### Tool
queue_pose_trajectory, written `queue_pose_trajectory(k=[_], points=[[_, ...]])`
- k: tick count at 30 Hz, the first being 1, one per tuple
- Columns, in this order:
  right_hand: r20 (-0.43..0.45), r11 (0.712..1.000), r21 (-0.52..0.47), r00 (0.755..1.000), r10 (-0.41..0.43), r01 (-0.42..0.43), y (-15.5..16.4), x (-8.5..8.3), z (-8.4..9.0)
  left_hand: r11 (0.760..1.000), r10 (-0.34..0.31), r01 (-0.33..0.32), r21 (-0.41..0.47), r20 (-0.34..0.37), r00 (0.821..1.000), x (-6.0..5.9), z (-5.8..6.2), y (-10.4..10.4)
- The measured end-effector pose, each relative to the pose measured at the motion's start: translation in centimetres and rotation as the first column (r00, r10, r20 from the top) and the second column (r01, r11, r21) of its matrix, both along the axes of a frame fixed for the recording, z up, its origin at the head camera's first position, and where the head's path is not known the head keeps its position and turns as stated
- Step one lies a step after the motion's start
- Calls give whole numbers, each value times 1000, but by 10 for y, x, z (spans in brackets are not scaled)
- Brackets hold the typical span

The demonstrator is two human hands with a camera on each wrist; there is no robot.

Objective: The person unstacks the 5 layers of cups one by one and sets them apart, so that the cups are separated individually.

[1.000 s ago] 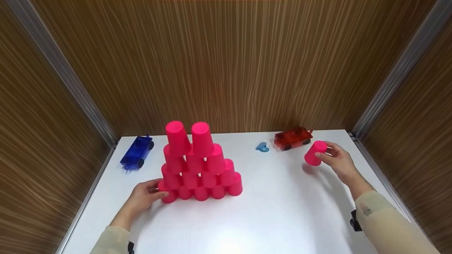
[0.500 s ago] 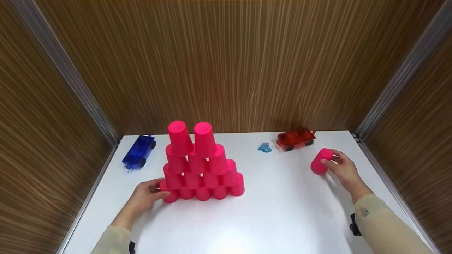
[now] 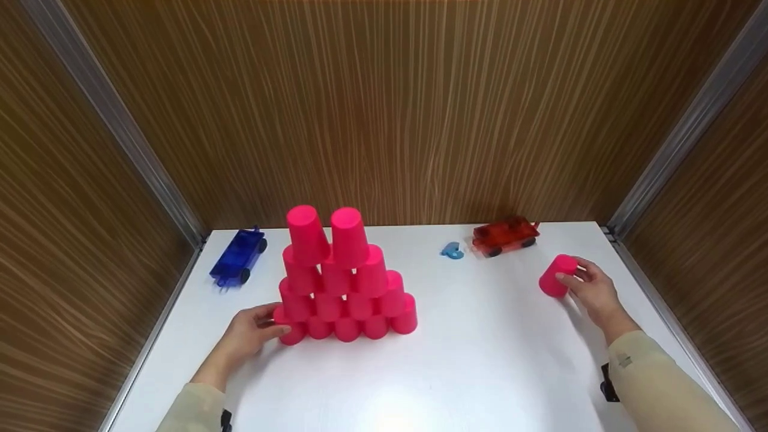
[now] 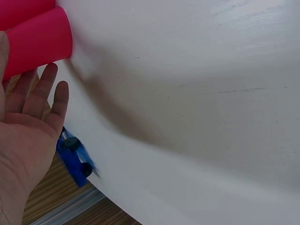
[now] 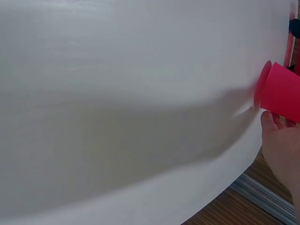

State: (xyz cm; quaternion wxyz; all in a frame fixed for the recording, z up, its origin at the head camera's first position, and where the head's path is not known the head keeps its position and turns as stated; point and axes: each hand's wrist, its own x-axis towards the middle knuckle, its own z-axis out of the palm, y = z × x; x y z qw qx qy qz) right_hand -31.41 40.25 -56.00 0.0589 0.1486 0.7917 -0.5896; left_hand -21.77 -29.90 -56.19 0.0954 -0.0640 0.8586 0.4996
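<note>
A pyramid of upside-down pink cups (image 3: 328, 291) stands on the white table (image 3: 468, 360), with two cups on its top row. At its left end my left hand (image 3: 246, 335) holds the lowest corner cup (image 3: 293, 333), thumb in front and fingers behind. The left wrist view shows that cup (image 4: 40, 40) between thumb and fingers, the other fingers spread loosely. Far to the right, my right hand (image 3: 591, 292) grips a single upside-down pink cup (image 3: 555, 279). In the right wrist view this cup's rim (image 5: 268, 86) is at or just above the table; I cannot tell if they touch.
A blue toy car base (image 3: 239, 257) lies at the back left. Behind the right hand's cup is a red toy car base (image 3: 505, 235), with a small light-blue piece (image 3: 452, 250) left of it. Wood-patterned walls (image 3: 396, 114) enclose the table's back and sides.
My right hand has brought its cup down and a little to the right, toward the table. My left hand stays at the corner cup, and the pyramid stands as before.
</note>
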Motion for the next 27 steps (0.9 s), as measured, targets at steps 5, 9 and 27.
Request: queue_pose_trajectory(k=[5,9,27], points=[[-2,1000,7,1000,-2,2,3,0,-1,1000,6,-6,-2,3,1000,1,0,1],[1,1000,27,1000,-1,1,5,2,-3,1000,1,-1,0,-15,1000,1,-1,1],[-71,988,126,992,103,-94,14,4,30,1000,-9,9,0,-19,1000,-1,-2,-1]])
